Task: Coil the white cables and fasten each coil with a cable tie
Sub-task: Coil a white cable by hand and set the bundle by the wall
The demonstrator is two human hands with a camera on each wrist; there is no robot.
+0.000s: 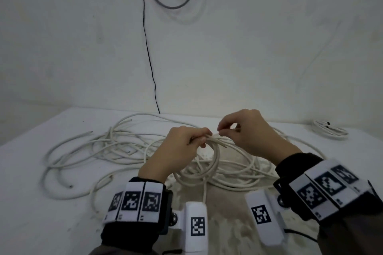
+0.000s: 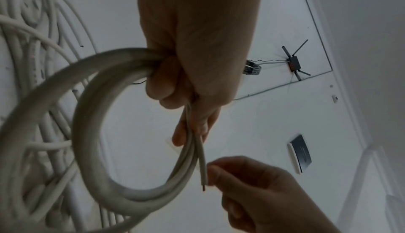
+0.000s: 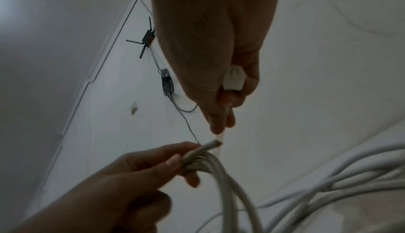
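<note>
Above the loose white cables strewn over the desk, the left hand gripped a coil of white cable in curled fingers, while the right hand pinched a white cable tie just beside the coil's cut end.

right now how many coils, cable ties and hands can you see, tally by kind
coils: 2, the held coil and the far coil
cable ties: 1, the cable tie, pinched by the right hand's fingers
hands: 2, left hand and right hand
total: 5
the loose cables are too tangled to count
</note>
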